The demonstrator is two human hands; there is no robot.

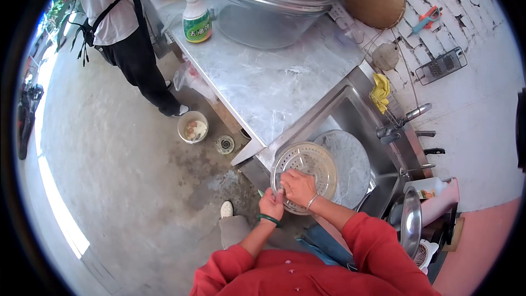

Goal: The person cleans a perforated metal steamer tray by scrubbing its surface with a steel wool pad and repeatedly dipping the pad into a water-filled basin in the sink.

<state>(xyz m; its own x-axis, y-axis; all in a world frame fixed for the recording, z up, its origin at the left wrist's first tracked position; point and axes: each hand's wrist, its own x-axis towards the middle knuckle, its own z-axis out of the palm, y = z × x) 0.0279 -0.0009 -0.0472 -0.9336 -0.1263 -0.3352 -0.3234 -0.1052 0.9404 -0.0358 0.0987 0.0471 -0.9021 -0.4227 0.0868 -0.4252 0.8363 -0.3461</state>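
A round strainer (331,169) with a perforated base rests at the sink's near left corner. Over its front left part my two hands meet. My left hand (270,204), with a green bangle at the wrist, is closed at the strainer's edge; a small green tip shows beside it. My right hand (298,187), wearing a silver bracelet, lies above the holes with its fingers closed against the left fingertips. What the fingers pinch is hidden. Right beside the strainer, a round grey board (353,167) lies across the sink (350,104).
A marbled counter (274,85) carries a spray bottle (196,19) and a large lidded pot (263,22). The faucet (402,123) juts over the sink. A bucket (193,127) stands on the floor near another person (134,49). Knives (434,151) and a metal bowl (411,222) are at right.
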